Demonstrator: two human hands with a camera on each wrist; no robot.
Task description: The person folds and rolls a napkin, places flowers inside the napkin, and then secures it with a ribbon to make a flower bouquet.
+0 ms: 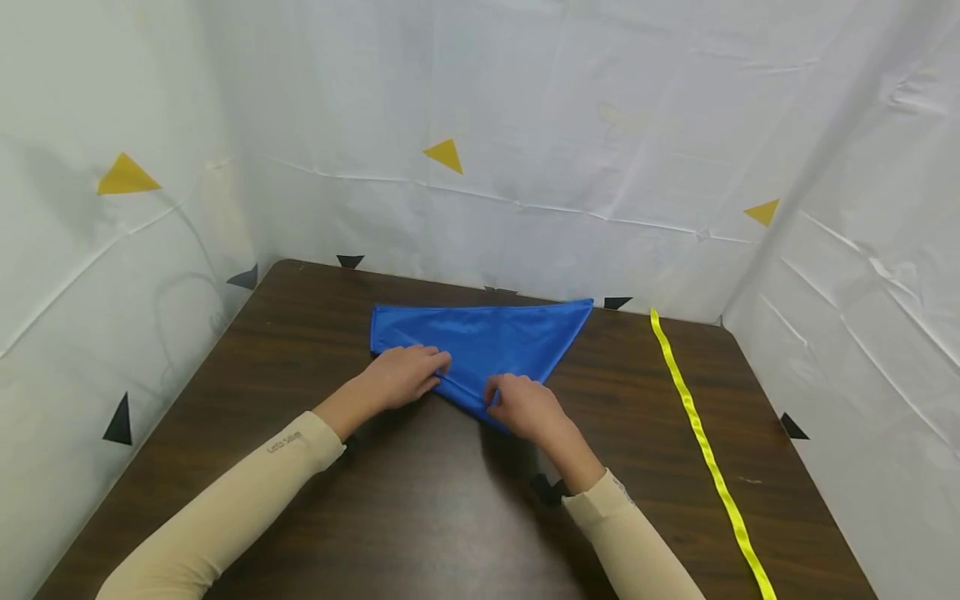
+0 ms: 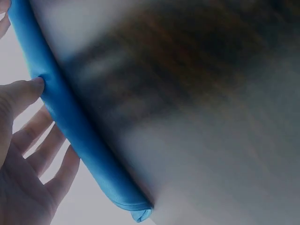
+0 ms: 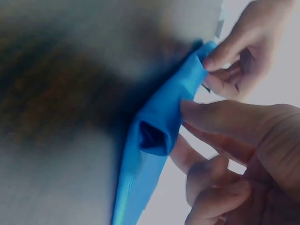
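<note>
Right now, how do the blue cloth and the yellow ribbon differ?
The cloth is blue and broad; the ribbon is yellow and narrow. The cloth's near edge is rolled; the ribbon lies nearly straight. The left hand and right hand grip the cloth; neither touches the ribbon. Both lie on the table.

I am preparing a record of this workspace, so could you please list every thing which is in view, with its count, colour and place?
Blue cloth: 1, blue, on the far part of the table, near edge rolled
Yellow ribbon: 1, yellow, lengthwise along the table's right side
Table: 1, dark brown, below everything
Sheeting: count unclear, white, behind and beside the table
Yellow triangles: 3, yellow, on the left and back sheeting
Black triangles: at least 5, black, low on the sheeting
Sleeves: 2, beige, on the forearms
Left hand: 1, bare, pinching the cloth's near edge
Right hand: 1, bare, pinching the cloth near its closest corner
</note>
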